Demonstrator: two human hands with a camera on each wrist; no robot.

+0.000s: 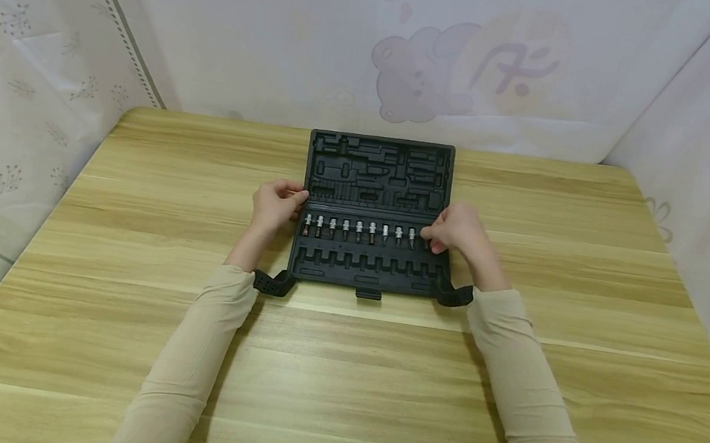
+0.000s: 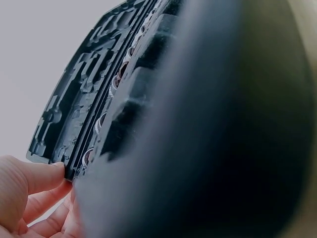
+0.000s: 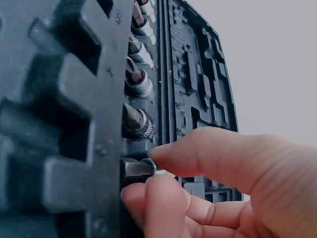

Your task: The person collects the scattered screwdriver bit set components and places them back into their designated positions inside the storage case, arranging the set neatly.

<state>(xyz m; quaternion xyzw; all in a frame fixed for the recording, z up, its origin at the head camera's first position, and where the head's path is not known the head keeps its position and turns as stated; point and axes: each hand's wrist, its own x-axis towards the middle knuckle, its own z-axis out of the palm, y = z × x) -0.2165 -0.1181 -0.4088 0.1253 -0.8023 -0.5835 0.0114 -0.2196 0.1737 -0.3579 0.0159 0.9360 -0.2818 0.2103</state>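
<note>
A black plastic tool case lies unfolded on the table, its moulded lid leaning back at the far side. Along its middle runs a row of silver bit sockets with their tips toward the person. My left hand pinches the case's left edge near the hinge, thumb on top and fingers below in the left wrist view. At the right end of the row, my right hand pinches a bit socket between thumb and fingers. That socket lies at its slot, its rear end covered by the fingertips.
Empty moulded recesses line the lid and the front part of the case. A latch sticks out at the front edge. Black wrist mounts stand close to the front corners. Printed cloth hangs behind the wooden table.
</note>
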